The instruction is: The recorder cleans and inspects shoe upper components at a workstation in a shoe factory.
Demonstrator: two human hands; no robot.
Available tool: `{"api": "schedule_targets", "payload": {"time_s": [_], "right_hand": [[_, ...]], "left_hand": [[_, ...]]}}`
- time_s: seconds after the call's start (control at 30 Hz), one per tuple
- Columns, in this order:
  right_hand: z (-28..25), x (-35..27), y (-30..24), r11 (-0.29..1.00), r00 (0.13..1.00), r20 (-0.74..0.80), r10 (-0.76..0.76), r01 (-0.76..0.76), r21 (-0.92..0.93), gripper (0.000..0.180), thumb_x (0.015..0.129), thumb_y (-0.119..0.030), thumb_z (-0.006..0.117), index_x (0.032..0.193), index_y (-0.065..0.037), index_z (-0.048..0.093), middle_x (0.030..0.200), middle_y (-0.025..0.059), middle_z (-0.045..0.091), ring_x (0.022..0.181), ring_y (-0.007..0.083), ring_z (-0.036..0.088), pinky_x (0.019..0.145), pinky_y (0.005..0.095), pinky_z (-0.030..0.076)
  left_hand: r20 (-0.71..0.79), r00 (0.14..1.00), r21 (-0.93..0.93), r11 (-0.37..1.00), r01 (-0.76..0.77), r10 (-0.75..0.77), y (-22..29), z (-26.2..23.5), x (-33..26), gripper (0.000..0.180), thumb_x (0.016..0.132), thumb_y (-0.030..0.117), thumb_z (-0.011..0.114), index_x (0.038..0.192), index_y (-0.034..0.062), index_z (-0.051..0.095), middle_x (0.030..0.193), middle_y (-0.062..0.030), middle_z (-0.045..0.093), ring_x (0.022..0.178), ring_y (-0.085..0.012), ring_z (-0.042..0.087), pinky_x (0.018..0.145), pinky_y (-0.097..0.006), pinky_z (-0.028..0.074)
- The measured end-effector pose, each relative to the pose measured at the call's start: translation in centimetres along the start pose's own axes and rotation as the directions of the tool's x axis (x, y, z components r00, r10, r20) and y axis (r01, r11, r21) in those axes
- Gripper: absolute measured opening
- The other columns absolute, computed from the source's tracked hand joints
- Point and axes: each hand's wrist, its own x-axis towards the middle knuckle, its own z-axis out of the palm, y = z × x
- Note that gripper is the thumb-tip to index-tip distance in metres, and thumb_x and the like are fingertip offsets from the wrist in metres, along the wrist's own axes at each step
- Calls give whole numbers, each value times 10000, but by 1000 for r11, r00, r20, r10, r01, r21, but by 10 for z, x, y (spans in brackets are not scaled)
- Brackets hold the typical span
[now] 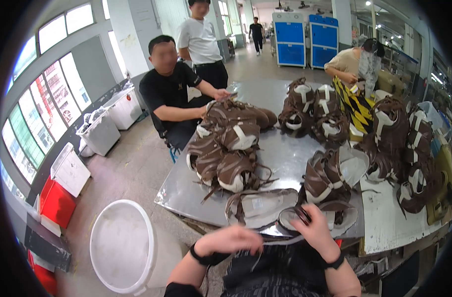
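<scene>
At the near edge of the metal table (pixel 280 148), my right hand (pixel 315 231) is closed round a small dark glossy object (pixel 302 215), whose kind I cannot make out. Just beside its fingers is the round pale-lined opening of a shoe part (pixel 286 219). My left hand (pixel 236 239) hovers left of it, smeared by motion, so its grip is unclear. A brown shoe (pixel 258 207) with a pale insole lies on its side beyond my hands. Right of my right hand lies another brown shoe (pixel 342 218), partly hidden.
Brown shoes (pixel 236 136) are piled left on the table, with more (pixel 317 111) at the back and right (pixel 384 131). A person in black (pixel 169 86) handles shoes across the table; another (pixel 352 64) works far right. A big white bin (pixel 124 245) stands on the floor left.
</scene>
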Motion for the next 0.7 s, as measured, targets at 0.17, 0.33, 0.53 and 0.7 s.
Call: {"api": "schedule_targets", "payload": {"time_s": [0.17, 0.33, 0.53, 0.7], "right_hand": [[-84, -54, 12, 959, 999, -40, 23, -34, -280, 312, 613, 36, 640, 909, -46, 589, 891, 104, 621, 612, 254, 593, 526, 318, 462], [-117, -62, 17, 761, 988, 152, -6, 103, -640, 441, 591, 62, 590, 1009, -77, 612, 1193, 126, 557, 675, 283, 622, 566, 353, 487], [-120, -68, 62, 623, 994, 89, -62, 108, -774, 411, 610, 64, 579, 989, -87, 628, 1098, 120, 565, 697, 307, 596, 595, 382, 482], [-136, -74, 39, 890, 975, 220, 32, 73, -450, 263, 701, 51, 540, 930, -48, 623, 856, 116, 572, 653, 247, 601, 556, 314, 475]], "left_hand": [[-347, 933, 353, 935, 38, 93, -45, 9, -62, 246, 903, 119, 530, 1103, 3, 613, 1035, -85, 648, 963, -158, 605, 847, -281, 461], [-892, 451, 20, 997, 79, -18, -79, -13, -48, 275, 934, 160, 508, 1159, 18, 578, 1025, -53, 641, 940, -152, 591, 830, -263, 455], [-761, 587, -366, 930, -36, -277, -78, -9, 0, 346, 961, 269, 471, 1199, 23, 525, 853, 21, 550, 754, -69, 494, 687, -219, 418], [-597, 740, -450, 893, 12, -310, -100, 15, -15, 300, 937, 248, 520, 1119, 12, 555, 908, 12, 577, 807, -80, 516, 746, -228, 421]]}}
